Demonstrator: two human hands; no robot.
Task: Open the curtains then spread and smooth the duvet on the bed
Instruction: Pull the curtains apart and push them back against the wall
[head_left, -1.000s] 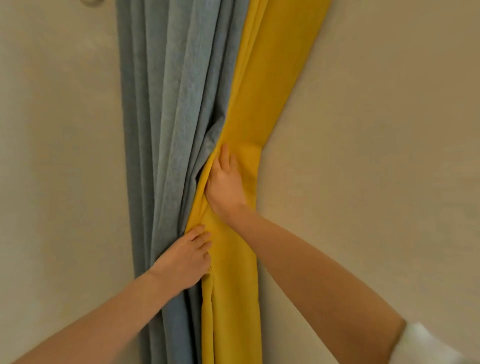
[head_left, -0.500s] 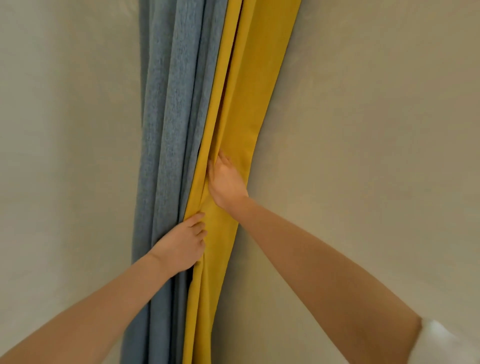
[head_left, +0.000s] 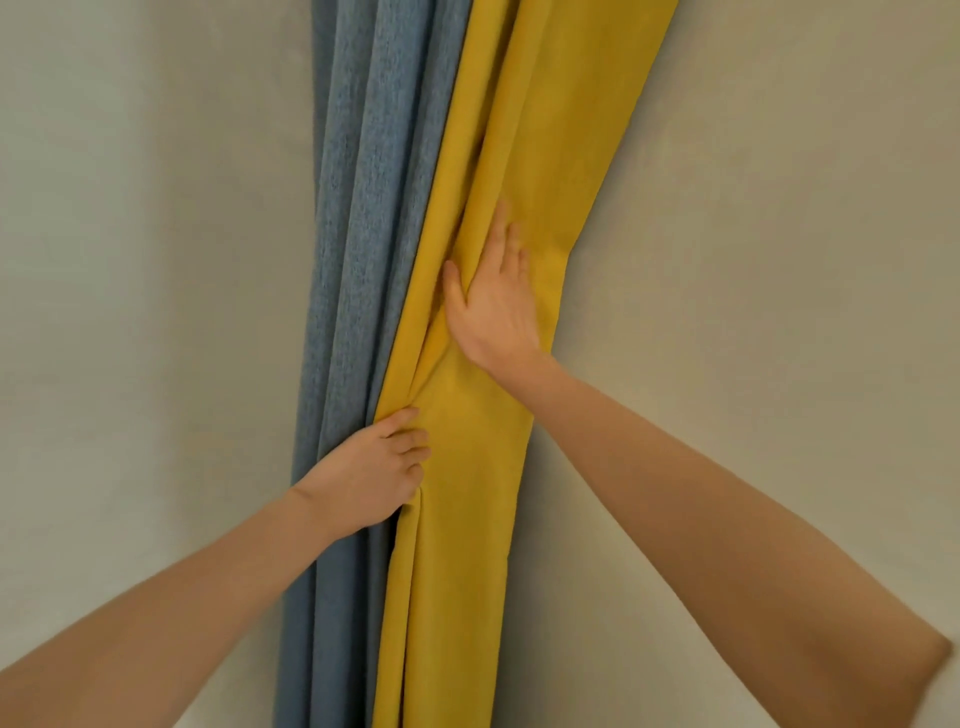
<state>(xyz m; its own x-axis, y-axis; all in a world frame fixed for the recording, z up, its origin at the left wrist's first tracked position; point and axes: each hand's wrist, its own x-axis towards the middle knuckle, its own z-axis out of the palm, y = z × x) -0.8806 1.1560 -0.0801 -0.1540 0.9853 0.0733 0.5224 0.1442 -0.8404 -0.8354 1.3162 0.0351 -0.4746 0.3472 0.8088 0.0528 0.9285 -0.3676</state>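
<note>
Plain beige wall (head_left: 753, 260), with gathered blue curtain (head_left: 358, 260) and yellow curtain (head_left: 545, 130) against it.

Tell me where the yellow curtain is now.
In the head view, the yellow curtain hangs at centre, immediately right of the blue curtain, against the beige wall.

No readable text, labels or signs.

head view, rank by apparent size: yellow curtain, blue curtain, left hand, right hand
1. yellow curtain, widest band of cloth in frame.
2. blue curtain, narrower bunched folds.
3. right hand and left hand: look alike; the right lies flat and spread, the left is curled on the cloth edge, so unranked.
</note>
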